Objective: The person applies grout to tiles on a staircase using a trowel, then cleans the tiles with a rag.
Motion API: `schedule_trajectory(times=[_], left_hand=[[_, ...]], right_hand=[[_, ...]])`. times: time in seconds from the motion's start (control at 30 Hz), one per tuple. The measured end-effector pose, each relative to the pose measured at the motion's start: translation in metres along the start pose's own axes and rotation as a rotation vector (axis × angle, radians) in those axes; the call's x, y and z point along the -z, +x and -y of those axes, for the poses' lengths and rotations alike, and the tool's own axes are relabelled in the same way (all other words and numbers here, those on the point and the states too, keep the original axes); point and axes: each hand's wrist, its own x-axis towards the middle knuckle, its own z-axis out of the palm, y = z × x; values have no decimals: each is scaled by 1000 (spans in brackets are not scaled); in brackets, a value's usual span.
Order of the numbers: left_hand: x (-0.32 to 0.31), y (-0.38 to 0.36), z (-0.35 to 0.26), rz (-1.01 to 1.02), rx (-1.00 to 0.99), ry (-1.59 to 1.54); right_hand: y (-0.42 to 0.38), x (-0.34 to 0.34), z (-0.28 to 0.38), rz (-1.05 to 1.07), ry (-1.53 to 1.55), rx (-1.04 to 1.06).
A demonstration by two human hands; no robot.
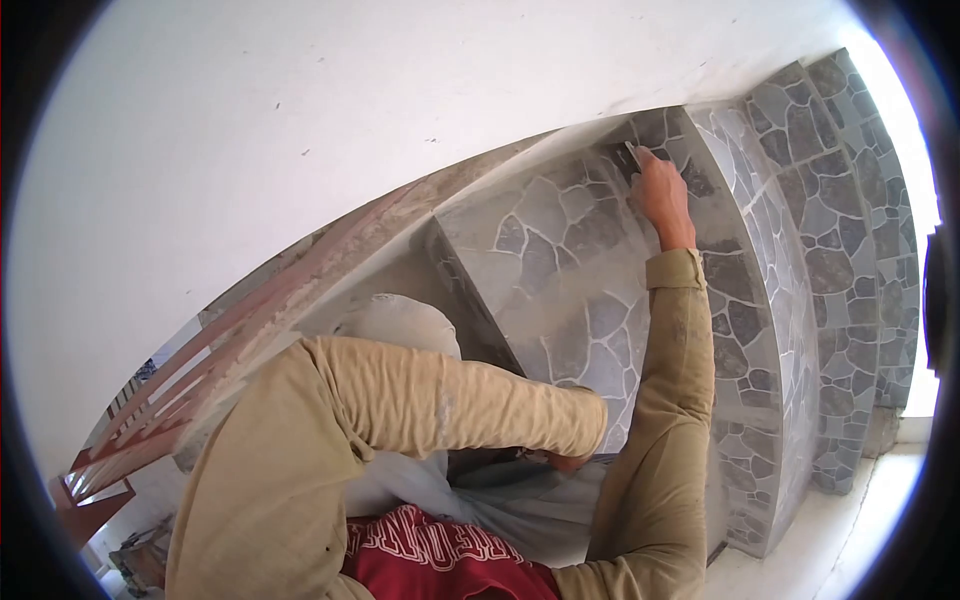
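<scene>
My right hand (664,200) is at the upper right, its fingers closed round a dark flat tool (628,158) with a pale edge. The tool is against the stone-patterned step, close to the white wall. My left hand (568,461) shows only in part below the tan sleeve cuff, near my knees; its fingers are mostly hidden. Between my arms lies a stone-patterned tread (570,250) with pale joints and dusty grey smears.
More stone-patterned steps (830,240) curve down the right side. A white wall (250,130) fills the upper left. A reddish railing (150,430) stands at the lower left. My pale trouser knee (400,320) is beside the dark step edge (465,285).
</scene>
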Motion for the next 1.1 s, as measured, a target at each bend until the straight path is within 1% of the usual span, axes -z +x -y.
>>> schedule_trajectory(times=[0.03, 0.1, 0.13, 0.17, 0.23, 0.27, 0.33, 0.4, 0.47, 0.5, 0.53, 0.6, 0.67, 0.73, 0.77, 0.83, 0.87, 0.93, 0.97, 1.03, 1.1], left_hand=[[0, 0, 0, -3, 0, 3], [1, 1, 1, -7, 0, 6], [3, 1, 1, -9, 3, 7], [4, 1, 2, -12, 8, 9], [4, 0, 3, -19, 21, 4], [4, -2, 3, -19, 28, -4], [0, -6, 2, -27, 42, -17], [0, -8, 2, -30, 51, -26], [2, -7, 2, -28, 49, -20], [3, -6, 1, -27, 46, -17], [3, -6, 2, -28, 43, -16], [5, -5, 3, -29, 34, -19], [7, -2, 1, -44, 33, -24], [10, 0, 0, -45, 34, -14], [11, 0, 0, -50, 40, -12], [12, 1, -2, -58, 56, -24], [11, 0, -2, -61, 62, -33], [9, -2, -3, -69, 73, -53], [9, -4, -4, -70, 74, -60], [9, -5, -3, -68, 78, -64], [11, -4, -4, -68, 84, -61]], right_hand=[[2, -4, -4, 2, -7, 3], [3, -27, -14, -13, -33, -84], [2, -44, -15, -14, -36, -84], [2, -63, -12, -18, -54, -47], [7, -81, 7, -26, -106, 47], [12, -81, 7, -32, -93, 48], [18, -53, 12, 47, 51, -86], [19, -56, 12, 29, 27, -111], [12, -69, 13, 65, -5, -123], [9, -72, 20, 39, -29, -40], [5, -71, 21, 43, -32, -44], [-8, -66, 37, 119, 131, 48], [-35, -82, 53, -92, 359, 341], [-56, -57, 103, -33, 282, 394], [-62, -48, 112, -38, 280, 402], [-65, -36, 127, -41, 421, 457], [-57, -31, 123, -44, 433, 464], [-27, -23, 98, -104, 264, 647], [-16, -25, 97, -106, 270, 650], [-2, -30, 90, -321, 312, 555], [-9, -59, 94, -319, 318, 531]])
